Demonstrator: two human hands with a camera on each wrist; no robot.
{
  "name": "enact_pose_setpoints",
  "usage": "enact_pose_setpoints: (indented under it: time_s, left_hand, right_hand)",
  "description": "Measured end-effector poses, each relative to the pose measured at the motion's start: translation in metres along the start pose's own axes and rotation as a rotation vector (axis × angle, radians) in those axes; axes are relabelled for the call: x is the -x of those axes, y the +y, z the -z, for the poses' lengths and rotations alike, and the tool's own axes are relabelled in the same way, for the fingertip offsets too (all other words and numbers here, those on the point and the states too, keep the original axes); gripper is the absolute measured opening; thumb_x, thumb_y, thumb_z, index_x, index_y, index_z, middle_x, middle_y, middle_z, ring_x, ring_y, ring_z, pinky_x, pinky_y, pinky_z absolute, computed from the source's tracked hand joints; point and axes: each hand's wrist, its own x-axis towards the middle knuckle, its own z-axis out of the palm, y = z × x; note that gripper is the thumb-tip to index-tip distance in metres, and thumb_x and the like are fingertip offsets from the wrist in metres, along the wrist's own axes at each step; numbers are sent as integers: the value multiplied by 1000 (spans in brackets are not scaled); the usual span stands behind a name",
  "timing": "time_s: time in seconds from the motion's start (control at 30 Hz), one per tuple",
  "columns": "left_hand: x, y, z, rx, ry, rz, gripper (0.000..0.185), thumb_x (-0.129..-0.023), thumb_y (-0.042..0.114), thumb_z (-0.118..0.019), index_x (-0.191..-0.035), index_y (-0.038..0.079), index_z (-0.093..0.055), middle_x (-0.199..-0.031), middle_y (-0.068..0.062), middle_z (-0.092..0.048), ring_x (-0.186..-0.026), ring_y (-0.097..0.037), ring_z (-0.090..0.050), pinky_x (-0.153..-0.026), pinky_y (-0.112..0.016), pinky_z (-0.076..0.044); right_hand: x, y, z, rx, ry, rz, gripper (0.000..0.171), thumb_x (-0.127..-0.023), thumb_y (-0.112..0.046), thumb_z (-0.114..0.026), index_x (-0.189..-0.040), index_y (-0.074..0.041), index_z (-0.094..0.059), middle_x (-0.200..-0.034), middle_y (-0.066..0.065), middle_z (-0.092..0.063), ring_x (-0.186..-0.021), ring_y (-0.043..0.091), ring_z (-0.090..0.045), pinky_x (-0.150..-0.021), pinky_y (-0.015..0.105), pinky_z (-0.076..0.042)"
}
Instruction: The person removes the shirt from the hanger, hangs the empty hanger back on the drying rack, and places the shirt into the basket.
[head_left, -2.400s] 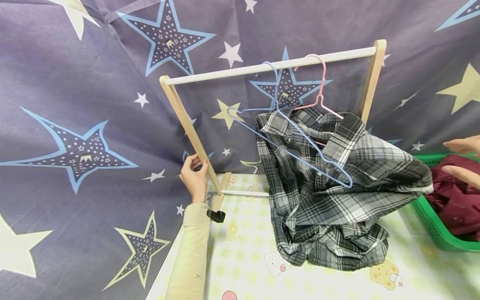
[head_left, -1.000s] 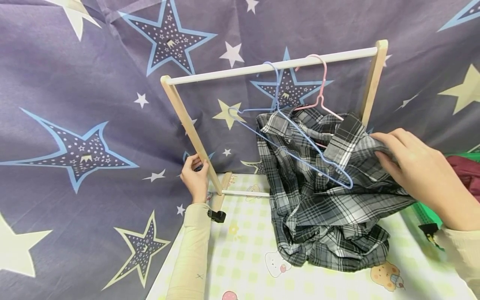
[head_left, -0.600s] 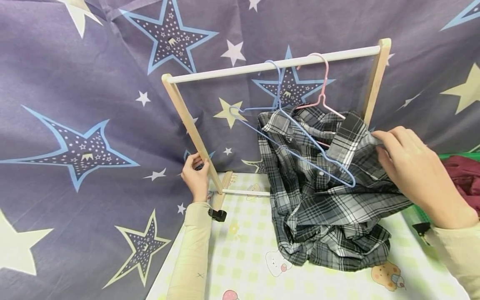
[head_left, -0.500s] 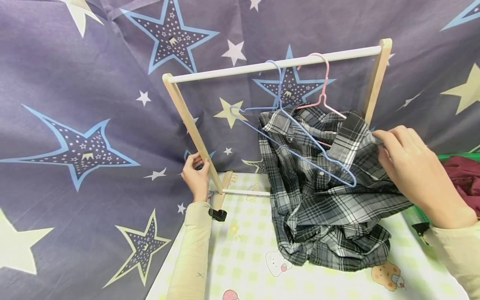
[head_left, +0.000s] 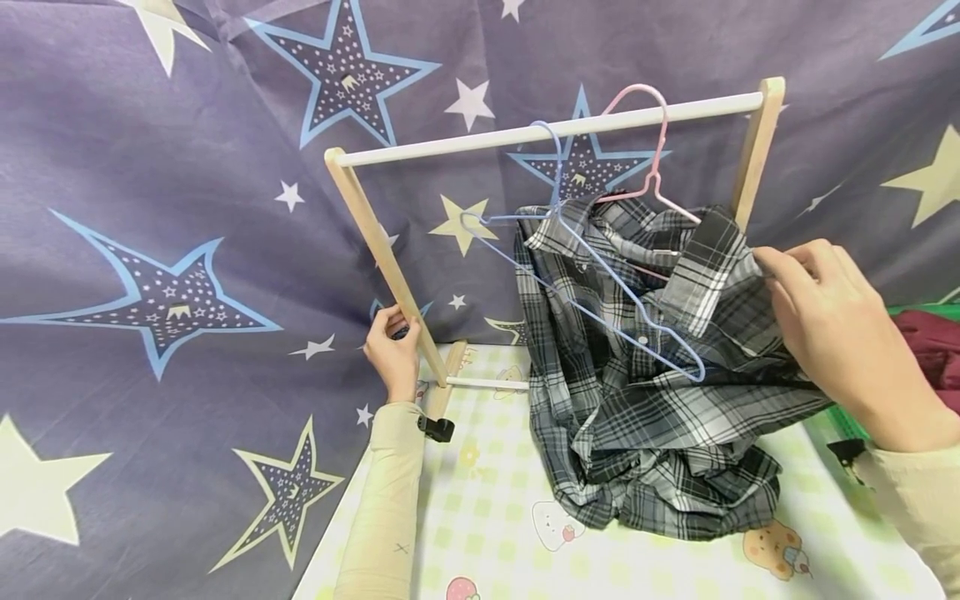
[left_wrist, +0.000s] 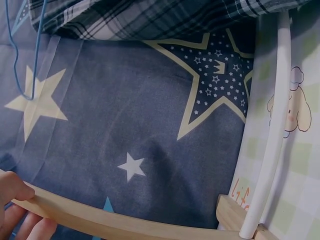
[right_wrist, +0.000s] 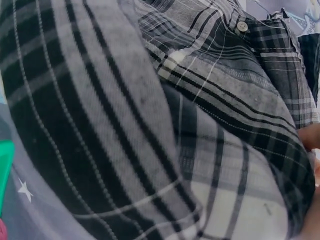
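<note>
My left hand [head_left: 392, 358] grips the left wooden upright [head_left: 371, 233] of a small clothes rack; the left wrist view shows fingers [left_wrist: 15, 187] and the upright [left_wrist: 110, 220]. A black-and-grey plaid shirt [head_left: 675, 417] hangs on a pink hanger [head_left: 662, 142], whose hook arches above the white top rail [head_left: 442, 148]. With thumb and fingers, my right hand [head_left: 855, 333] pinches the shirt at its right shoulder. A blue hanger [head_left: 558, 162] hooks over the rail, its lower part in front of the shirt. Plaid cloth [right_wrist: 125, 125] fills most of the right wrist view.
A green basket [head_left: 849, 422] with maroon cloth [head_left: 926, 346] stands at the right, partly behind my right arm. The shirt's lower folds lie over the checked tablecloth [head_left: 487, 500]. A star-patterned curtain [head_left: 225, 400] backs the rack.
My right hand came in from the basket side and took hold of the shirt's shoulder. The pink hanger's hook has since risen above the rail. My left hand stays on the upright.
</note>
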Motion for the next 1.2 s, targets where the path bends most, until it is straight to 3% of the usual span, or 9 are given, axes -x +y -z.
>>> enact_pose_setpoints:
  time_s: [0.27, 0.4, 0.57, 0.77, 1.0, 1.2]
  left_hand:
    - [0, -1, -1, -2, -2, 4, 23, -82, -2, -74, -105, 4, -74, -98, -17, -74, -89, -32, -70, -84, -53, -57]
    - [1, 0, -1, -5, -6, 13, 23, -82, -1, -74, -105, 2, -74, -98, -17, -74, -89, -33, -71, -86, -51, -57]
    - [1, 1, -1, -14, -14, 14, 23, -82, -1, -74, -105, 3, -74, -98, -17, -74, -89, -33, -71, -87, -50, -56]
    - [1, 2, -1, 1, -6, 12, 24, -81, -3, -74, -105, 3, -74, -98, -18, -74, -89, -34, -70, -86, -53, -56]
    - [1, 1, 0, 5, -3, 16, 24, -82, -2, -74, -105, 3, -74, -98, -17, -74, -89, -33, -70, -84, -53, -57]
    - [0, 3, -1, -8, 1, 6, 24, -82, -2, -74, -104, 4, -75, -98, -16, -74, -88, -32, -70, -84, -51, -57]
  right_hand:
    - [0, -2, 6, -18, 12, -20, 42, -84, 15, -55, -124, 4, -58, -97, 27, -54, -89, 44, -50, -77, 54, -39]
    - [5, -1, 9, 3, -24, -27, 40, -84, 12, -57, -124, 4, -58, -97, 26, -54, -85, 40, -50, -71, 50, -39]
    - [16, 2, 11, 18, -45, -38, 29, -98, -5, -49, -124, 4, -59, -98, 24, -56, -78, 32, -49, -68, 38, -36]
    - [24, 6, 10, 25, -53, -31, 45, -106, -29, -34, -124, 3, -60, -99, 22, -56, -68, 21, -46, -62, 28, -34]
    - [33, 8, 4, 22, -71, -44, 30, -102, -14, -47, -124, 2, -61, -99, 19, -57, -63, 19, -46, -53, 24, -35]
    - [43, 7, -2, 1, -97, -68, 28, -98, -8, -53, -124, 1, -61, -98, 16, -56, -62, 16, -44, -49, 21, -33]
